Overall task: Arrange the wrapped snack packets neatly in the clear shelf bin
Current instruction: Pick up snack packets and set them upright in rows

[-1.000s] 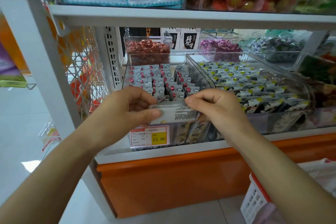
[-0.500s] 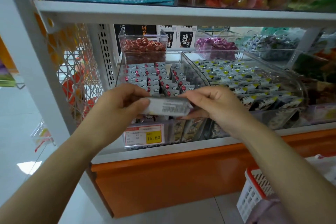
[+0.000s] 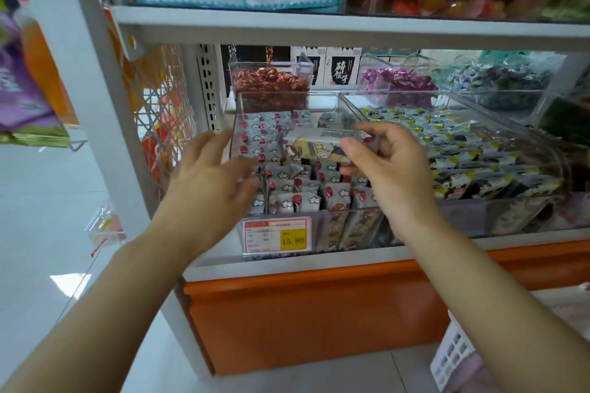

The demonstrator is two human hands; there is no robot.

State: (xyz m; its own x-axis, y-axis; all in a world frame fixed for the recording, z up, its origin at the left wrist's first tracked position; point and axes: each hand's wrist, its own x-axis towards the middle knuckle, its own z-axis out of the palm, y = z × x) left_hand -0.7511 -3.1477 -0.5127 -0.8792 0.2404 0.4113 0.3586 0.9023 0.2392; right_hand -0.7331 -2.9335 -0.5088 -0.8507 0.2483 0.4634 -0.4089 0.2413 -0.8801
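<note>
Grey packet (image 3: 322, 145) — now right hand (image 3: 388, 169) only

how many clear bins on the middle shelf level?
5. Front row: task bin at left, yellow-tag packet bin at right. Back row: red candy bin, purple candy bin, blue-grey candy bin. More may sit beyond the right edge.

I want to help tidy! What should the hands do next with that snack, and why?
Probably lower the packet held in the right hand into the clear bin, standing it in a row. The left hand is open and empty, and the other packets already stand in lines.
</note>
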